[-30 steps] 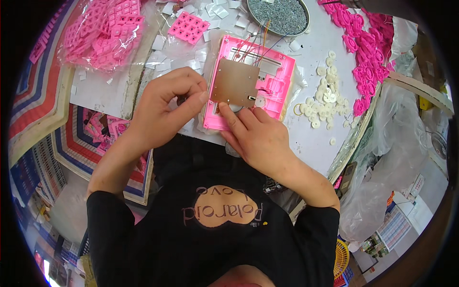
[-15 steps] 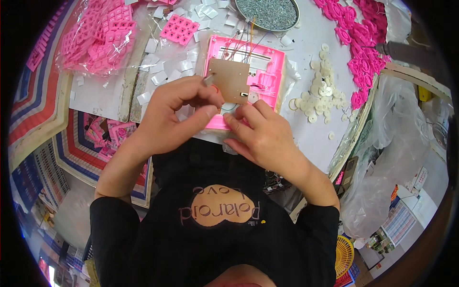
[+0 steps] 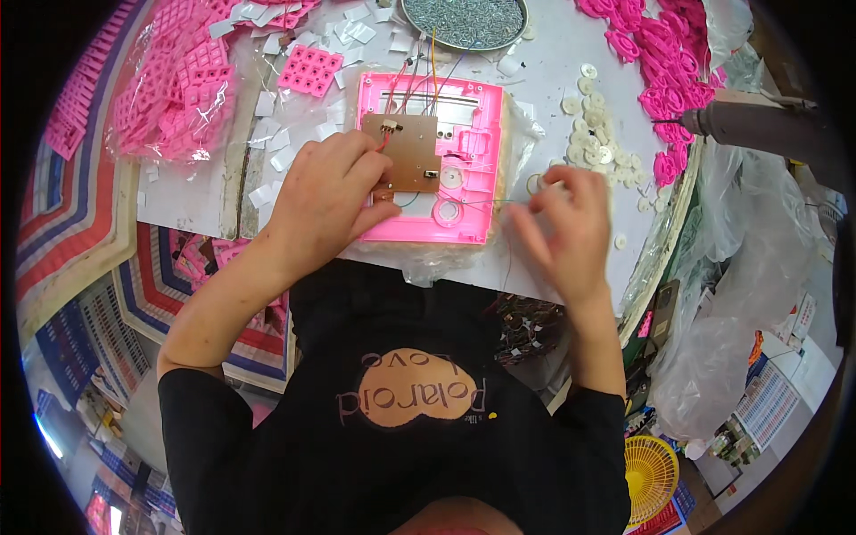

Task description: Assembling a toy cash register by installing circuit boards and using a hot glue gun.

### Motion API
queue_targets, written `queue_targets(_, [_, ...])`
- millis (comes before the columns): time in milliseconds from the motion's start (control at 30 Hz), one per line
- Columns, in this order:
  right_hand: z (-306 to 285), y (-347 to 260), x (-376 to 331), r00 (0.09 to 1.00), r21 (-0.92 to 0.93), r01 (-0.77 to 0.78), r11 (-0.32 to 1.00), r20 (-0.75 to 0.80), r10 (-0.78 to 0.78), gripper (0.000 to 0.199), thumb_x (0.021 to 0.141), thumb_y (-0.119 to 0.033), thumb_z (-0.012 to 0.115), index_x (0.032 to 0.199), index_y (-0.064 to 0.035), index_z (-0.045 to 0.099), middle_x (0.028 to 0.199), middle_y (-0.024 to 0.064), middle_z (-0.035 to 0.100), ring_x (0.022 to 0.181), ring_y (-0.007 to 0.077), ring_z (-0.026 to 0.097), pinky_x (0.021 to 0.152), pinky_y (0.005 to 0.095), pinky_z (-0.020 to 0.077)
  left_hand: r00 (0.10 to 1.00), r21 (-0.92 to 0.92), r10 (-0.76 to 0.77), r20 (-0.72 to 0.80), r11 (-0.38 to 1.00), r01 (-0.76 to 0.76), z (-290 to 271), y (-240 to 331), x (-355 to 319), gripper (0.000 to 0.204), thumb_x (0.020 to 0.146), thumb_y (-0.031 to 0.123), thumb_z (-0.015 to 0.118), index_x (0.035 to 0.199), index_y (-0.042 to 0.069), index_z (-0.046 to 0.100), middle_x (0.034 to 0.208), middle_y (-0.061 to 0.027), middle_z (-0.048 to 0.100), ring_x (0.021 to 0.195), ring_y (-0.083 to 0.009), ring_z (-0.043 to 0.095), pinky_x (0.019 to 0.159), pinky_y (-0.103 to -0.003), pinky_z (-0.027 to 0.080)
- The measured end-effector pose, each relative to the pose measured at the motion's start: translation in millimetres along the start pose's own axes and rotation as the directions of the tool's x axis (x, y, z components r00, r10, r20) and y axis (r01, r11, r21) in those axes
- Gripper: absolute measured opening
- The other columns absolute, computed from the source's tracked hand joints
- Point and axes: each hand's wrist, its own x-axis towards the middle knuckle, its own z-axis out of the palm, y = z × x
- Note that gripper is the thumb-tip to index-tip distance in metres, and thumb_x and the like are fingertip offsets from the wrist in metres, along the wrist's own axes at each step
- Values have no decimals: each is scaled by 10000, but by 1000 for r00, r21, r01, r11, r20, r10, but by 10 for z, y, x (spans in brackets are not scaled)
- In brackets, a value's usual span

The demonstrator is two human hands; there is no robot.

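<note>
A pink plastic housing (image 3: 428, 235) lies open-side up on the table in front of me. Over its left half rests a brown circuit board (image 3: 415, 156), with several coloured wires rising at its far edge. My left hand (image 3: 334, 192) is closed at the board's left edge, fingers curled and thumb below; its fingertips are partly hidden. Right of the housing, my right hand (image 3: 571, 227) is raised with bent, slightly blurred fingers. A thin wire (image 3: 486, 201) runs from the housing to its fingertips. A white round piece (image 3: 448, 210) sits in the housing's near part.
Beyond the housing stands a round tray of screws (image 3: 468, 20). White discs (image 3: 597, 134) lie to the right, with pink plastic parts (image 3: 655, 71) behind. At far left are bagged pink keypads (image 3: 183, 98) and scattered white squares (image 3: 276, 140). A dark tool (image 3: 736, 123) juts in from the right.
My right hand has moved right, from the housing's near edge to beside it. The board now lies flatter, with its far-left connector showing. The housing appears shifted left in view.
</note>
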Motion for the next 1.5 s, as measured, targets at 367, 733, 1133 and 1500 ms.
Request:
queue_targets(367, [458,-397,560,966,416,252,874,-51,-254,315,796,-16,745,1103,-77,709,1005,86,702,890,290,670,758,366,546,986,-250,167,-26,953,-168,-113,32,-6,391,722,113,821,1061,81,629,1121,-107,618,994,-306,616,827,-402,476])
queue_targets(733, [311,-698,79,969,318,-20,948,239,-60,175,815,-72,741,979,-34,690,829,110,673,723,292,678,622,387,538,980,120,182,82,974,-191,-73,-17,-388,557,725,210,802,1258,159,648,1127,-25,565,957,-203,577,908,-446,361])
queue_targets(1133, [-76,-469,177,889,172,193,966,385,-246,177,738,-46,644,912,-16,657,850,92,594,841,276,628,661,375,545,986,262,79,145,958,-116,-76,197,-326,586,745,255,792,1300,162,626,1140,-30,557,1015,-219,565,987,-502,293])
queue_targets(1500, [33,-719,53,882,0,249,969,413,-227,91,719,-63,653,798,-18,649,822,95,587,807,263,609,643,348,548,987,-133,152,-53,978,-158,297,479,-316,429,724,76,760,1142,67,658,1081,-85,617,999,-304,608,849,-427,473])
